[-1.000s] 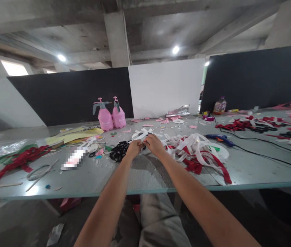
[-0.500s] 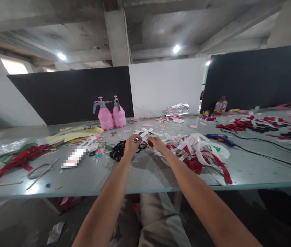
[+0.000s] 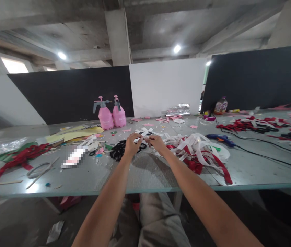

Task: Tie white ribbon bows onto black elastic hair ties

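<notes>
Over the middle of the table, my left hand (image 3: 132,144) pinches a short white ribbon strip (image 3: 136,139), much of it hidden by the fingers. Close on its right, my right hand (image 3: 156,142) has thumb and fingertips pressed together at the strip's other end. Just behind the hands lie loose white strips (image 3: 145,131). A heap of black bands (image 3: 117,151) sits beside my left hand, and a black loop (image 3: 142,146) shows between the hands. To the right of my right hand spreads a tangle of white and red ribbons (image 3: 190,149).
A blue glue gun (image 3: 221,140) with a black cord lies at right. Two pink spray bottles (image 3: 105,118) stand at the back left. Red ribbon (image 3: 24,157), yellow sheets (image 3: 83,133) and a blurred-out flat object (image 3: 74,157) lie at left. Scraps litter the table (image 3: 94,183).
The fingertips of my two hands have come closer together around the white strip, and less of it shows between them. The things on the table stay where they were.
</notes>
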The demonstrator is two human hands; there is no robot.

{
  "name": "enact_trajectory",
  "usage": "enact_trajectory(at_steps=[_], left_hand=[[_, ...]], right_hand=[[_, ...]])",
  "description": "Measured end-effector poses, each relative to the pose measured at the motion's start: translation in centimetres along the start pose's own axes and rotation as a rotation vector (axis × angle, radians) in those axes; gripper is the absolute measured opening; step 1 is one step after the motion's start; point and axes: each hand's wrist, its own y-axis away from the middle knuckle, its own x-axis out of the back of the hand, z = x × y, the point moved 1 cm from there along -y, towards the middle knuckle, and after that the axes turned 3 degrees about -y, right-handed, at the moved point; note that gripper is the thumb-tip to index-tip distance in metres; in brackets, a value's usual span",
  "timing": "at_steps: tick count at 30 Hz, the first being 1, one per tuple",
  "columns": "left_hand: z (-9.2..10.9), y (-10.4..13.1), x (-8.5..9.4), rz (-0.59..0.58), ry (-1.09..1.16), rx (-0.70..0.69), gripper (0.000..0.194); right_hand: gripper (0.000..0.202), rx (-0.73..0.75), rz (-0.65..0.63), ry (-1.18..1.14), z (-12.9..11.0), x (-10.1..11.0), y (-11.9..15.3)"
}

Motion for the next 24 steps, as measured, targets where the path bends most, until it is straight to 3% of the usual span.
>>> enact_trajectory(at_steps=[14,24], left_hand=[[1.2,0.4,0.3,-0.139,-0.481,-0.074,0.014],[1.5,0.3,-0.6,-0.19,-0.568,-0.097,0.018]], right_hand=[[0.044,0.115,0.001,0.426,0.2,-0.2,0.0],[0.036,0.112,-0.02,0.54,1.0,-0.2,-0.1]])
